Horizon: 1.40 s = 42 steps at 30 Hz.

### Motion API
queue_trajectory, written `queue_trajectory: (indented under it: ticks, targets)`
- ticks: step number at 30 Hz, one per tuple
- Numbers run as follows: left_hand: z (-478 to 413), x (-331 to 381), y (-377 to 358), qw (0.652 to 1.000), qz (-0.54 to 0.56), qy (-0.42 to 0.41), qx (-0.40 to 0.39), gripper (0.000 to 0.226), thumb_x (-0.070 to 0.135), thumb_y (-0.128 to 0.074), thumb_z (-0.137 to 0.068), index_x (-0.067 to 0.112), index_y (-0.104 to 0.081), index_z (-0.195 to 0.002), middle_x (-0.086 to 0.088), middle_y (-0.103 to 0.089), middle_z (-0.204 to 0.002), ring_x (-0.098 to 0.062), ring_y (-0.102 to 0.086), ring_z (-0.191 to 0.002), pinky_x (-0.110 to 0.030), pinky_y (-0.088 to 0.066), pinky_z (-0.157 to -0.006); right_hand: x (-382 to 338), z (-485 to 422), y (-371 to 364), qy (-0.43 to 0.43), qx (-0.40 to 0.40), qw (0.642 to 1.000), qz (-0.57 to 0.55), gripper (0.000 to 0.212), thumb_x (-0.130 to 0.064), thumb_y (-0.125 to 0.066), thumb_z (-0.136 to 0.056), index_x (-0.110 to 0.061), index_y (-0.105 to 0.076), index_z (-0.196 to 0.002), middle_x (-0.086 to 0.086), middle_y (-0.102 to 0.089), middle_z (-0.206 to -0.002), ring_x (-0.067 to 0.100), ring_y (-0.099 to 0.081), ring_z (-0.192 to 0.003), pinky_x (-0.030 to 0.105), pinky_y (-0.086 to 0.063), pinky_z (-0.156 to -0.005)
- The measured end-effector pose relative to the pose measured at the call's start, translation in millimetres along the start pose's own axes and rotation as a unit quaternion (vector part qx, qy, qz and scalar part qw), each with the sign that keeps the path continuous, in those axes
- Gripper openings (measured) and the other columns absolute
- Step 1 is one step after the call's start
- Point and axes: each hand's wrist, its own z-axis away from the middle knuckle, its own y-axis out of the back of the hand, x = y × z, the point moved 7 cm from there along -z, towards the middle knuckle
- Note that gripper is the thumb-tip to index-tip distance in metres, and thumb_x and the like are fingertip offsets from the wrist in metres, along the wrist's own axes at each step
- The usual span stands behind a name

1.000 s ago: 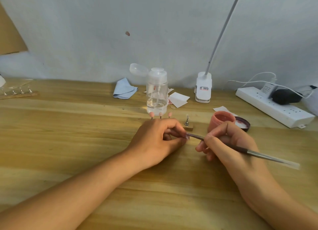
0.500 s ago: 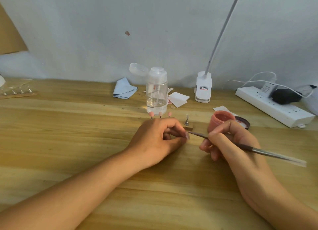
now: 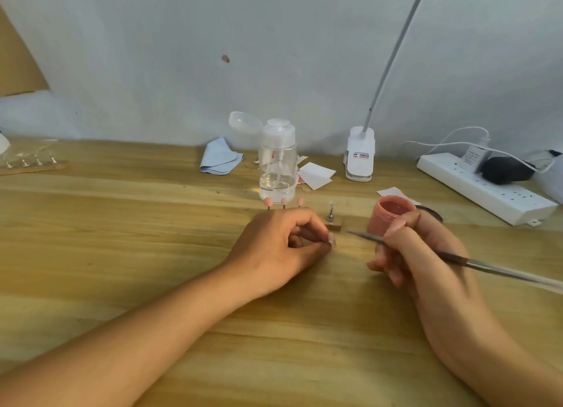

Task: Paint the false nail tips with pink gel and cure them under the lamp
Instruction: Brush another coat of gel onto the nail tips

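On the wooden table [image 3: 152,254], head view, the only view. Pose first: left hand [image 3: 274,242] sits heel-down on the wood, thumb and forefinger pinching a small pale nail tip [image 3: 331,240], the other fingers curled under. Whether that tip carries gel cannot be told. Opposite it, right hand [image 3: 420,254] pinches a brush [image 3: 475,264] pen-fashion near the metal collar. The bristle end points left, near the nail tip but apart from it, and the long handle trails off right, blurred. Open pot of pink gel [image 3: 393,211] stands just behind the right knuckles. Three pink tips [image 3: 284,201] stand on pins just behind the left knuckles. One clear tip [image 3: 331,207] stands on a pin at the end of a wooden strip [image 3: 334,225], between left hand and pot. Clip base of the lamp [image 3: 361,153] stands by the wall, its head out of frame. Judgement: the step in hand is coating the pinched tip. To do it well, brace the right hand's little-finger side on the table (contact not discernible now) and carry a small load. Stroke from base to free edge in thin passes, turn the tip toward the brush, and keep the bristles off the skin. Risk: gel flooding the edges.
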Motion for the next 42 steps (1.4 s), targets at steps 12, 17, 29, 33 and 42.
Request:
queue_trajectory:
  ticks: [12,17,29,33,42]
  targets:
    - [1,4,1,1.000,-0.017,-0.015,0.002,0.020,0.015,-0.078,-0.083,0.032,-0.069,-0.077,0.022,-0.074,-0.085,0.004,-0.048,-0.051,-0.008,-0.036,-0.058,0,0,0,-0.008,-0.002,0.999,-0.048,0.016,0.006,-0.052,-0.090,-0.002,-0.046,-0.077,0.013,-0.068,-0.064,0.018,-0.054,-0.052,0.019,-0.047,-0.048]
    - [0,2,2,1.000,-0.021,-0.016,0.004,0.023,0.016,-0.079,-0.082,0.035,-0.069,-0.076,0.023,-0.072,-0.083,0.001,-0.045,-0.051,-0.010,-0.037,-0.058,-2,3,-6,-0.010,-0.017,0.999,-0.029,0.018,0.005,-0.054,-0.090,0.000,-0.044,-0.076,0.015,-0.069,-0.063,0.017,-0.053,-0.051,0.019,-0.047,-0.049]
    - [-1,0,1,1.000,-0.020,-0.013,0.006,0.018,0.016,-0.080,-0.081,0.031,-0.069,-0.077,0.024,-0.071,-0.082,0.001,-0.045,-0.051,-0.011,-0.037,-0.057,0,1,-7,0.006,-0.027,0.999,0.028,0.014,0.007,-0.054,-0.085,0.005,-0.042,-0.078,0.011,-0.067,-0.059,0.009,-0.048,-0.044,0.015,-0.042,-0.046]
    - [-1,0,1,1.000,-0.016,-0.018,0.003,0.014,0.016,-0.080,-0.082,0.027,-0.071,-0.079,0.022,-0.072,-0.084,0.000,-0.046,-0.052,-0.012,-0.038,-0.059,3,0,-1,0.006,0.003,0.999,0.034,0.020,0.003,-0.053,-0.081,-0.008,-0.043,-0.068,0.008,-0.060,-0.052,0.012,-0.042,-0.047,0.021,-0.037,-0.048]
    - [-1,1,2,0.999,-0.029,-0.026,0.013,0.026,0.015,-0.081,-0.080,0.036,-0.066,-0.074,0.025,-0.071,-0.083,0.001,-0.048,-0.051,-0.011,-0.037,-0.057,-3,4,-12,0.012,-0.053,0.998,0.013,0.017,-0.001,-0.057,-0.090,0.005,-0.044,-0.081,0.013,-0.071,-0.068,0.010,-0.047,-0.046,0.021,-0.048,-0.054]
